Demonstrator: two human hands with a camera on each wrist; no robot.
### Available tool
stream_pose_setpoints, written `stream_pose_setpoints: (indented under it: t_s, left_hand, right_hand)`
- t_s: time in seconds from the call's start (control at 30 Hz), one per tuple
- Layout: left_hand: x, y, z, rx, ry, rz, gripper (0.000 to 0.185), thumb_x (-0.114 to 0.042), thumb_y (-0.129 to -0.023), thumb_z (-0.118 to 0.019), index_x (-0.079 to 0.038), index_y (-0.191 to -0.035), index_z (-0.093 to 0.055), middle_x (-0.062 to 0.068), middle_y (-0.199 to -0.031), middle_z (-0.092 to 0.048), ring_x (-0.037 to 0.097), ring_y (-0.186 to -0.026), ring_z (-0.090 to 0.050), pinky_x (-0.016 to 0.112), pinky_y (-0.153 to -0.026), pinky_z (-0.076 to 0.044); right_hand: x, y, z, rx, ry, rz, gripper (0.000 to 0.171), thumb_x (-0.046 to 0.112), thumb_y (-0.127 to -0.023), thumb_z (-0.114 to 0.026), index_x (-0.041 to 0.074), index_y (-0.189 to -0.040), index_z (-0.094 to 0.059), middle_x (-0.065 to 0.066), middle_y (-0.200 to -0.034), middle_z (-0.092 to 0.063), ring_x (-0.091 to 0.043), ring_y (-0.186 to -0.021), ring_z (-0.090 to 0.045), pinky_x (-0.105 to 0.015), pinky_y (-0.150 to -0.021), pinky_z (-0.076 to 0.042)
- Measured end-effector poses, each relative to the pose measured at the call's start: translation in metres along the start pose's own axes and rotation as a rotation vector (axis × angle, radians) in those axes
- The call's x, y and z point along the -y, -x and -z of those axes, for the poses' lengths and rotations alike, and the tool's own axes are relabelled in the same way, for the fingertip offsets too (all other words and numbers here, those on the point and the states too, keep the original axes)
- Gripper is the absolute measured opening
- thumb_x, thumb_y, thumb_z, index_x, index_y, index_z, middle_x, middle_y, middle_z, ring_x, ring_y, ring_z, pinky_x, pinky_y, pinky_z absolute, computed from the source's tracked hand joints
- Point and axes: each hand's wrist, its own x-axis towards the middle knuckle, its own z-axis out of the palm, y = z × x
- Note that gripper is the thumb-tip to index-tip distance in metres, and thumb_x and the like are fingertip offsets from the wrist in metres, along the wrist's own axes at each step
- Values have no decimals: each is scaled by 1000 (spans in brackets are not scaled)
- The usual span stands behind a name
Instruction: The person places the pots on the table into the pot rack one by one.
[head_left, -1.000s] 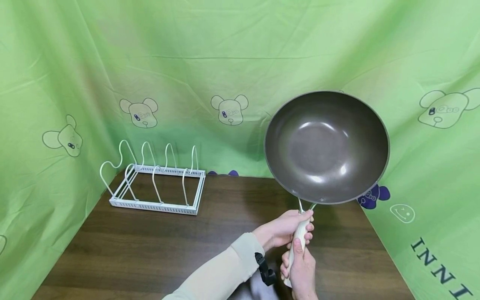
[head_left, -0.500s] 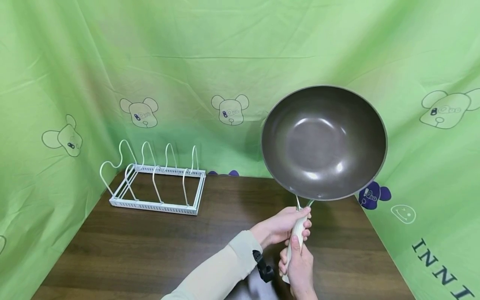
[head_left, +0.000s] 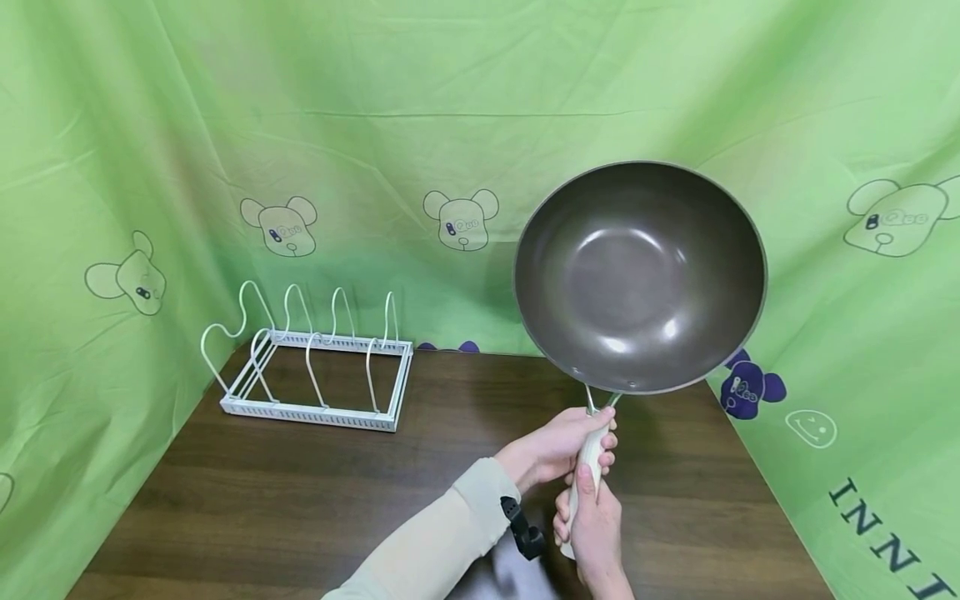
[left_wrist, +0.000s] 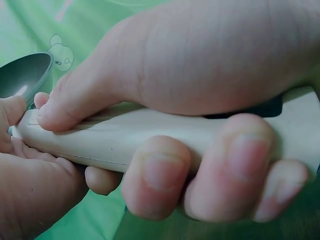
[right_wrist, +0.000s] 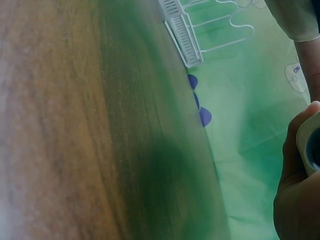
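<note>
Both of my hands grip the cream handle (head_left: 591, 454) of a deep wok (head_left: 637, 271) with a dark brown inside. The wok is tilted up, its inside facing me, above the right part of the table. Close below the pan, my left hand (head_left: 558, 446) holds the upper handle, thumb along its top. My right hand (head_left: 596, 525) wraps the lower handle. In the left wrist view the right hand (left_wrist: 200, 60) fills much of the picture, with the left hand (left_wrist: 35, 190) at the left edge. The right wrist view shows the right hand (right_wrist: 297, 210) around the handle's end.
A white pan rack (head_left: 311, 410) with several upright wire loops stands at the back left of the brown wooden table (head_left: 300, 500). Green printed cloth (head_left: 375, 125) hangs along the back and both sides. A black strap piece (head_left: 525, 529) is on my left wrist.
The wok has moved slightly left and up in the head view, and both hands have shifted with it. Their grip on the handle looks the same. The rack has stayed put.
</note>
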Motion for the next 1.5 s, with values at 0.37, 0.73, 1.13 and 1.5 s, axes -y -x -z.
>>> stream_pose_setpoints:
  t_s: [0.37,0.73,1.13,1.5]
  left_hand:
    - [-3,3,7,-2,14,-11,25,-32,-109,-47,-14,-93,-54,-3,-73,-50,9,-60,-50,21,-57,-48]
    - [-5,4,8,-6,11,-22,25,-34,-108,-48,-14,-95,-54,-2,-73,-50,10,-61,-50,20,-58,-49]
    - [-10,7,10,-6,0,-43,26,-34,-108,-47,-13,-94,-54,-2,-74,-50,10,-61,-50,20,-58,-49]
    - [-12,10,14,-11,5,-62,28,-35,-108,-48,-13,-92,-53,-2,-73,-49,10,-61,-50,21,-59,-50]
  right_hand:
    - [-5,-3,-5,19,-16,23,51,41,-110,-34,-7,-102,-44,1,-54,-43,-9,-34,-42,-32,-29,-39]
    - [-7,-6,-7,24,-33,65,43,37,-111,-34,-3,-100,-46,1,-54,-42,-8,-33,-41,-33,-28,-38]
    - [-5,-8,-11,62,-45,100,40,33,-112,-34,-2,-97,-47,1,-54,-43,-8,-33,-41,-33,-28,-38]
    - [-1,-9,-14,89,-56,86,45,33,-112,-34,-9,-100,-43,1,-54,-43,-9,-33,-42,-33,-28,-39]
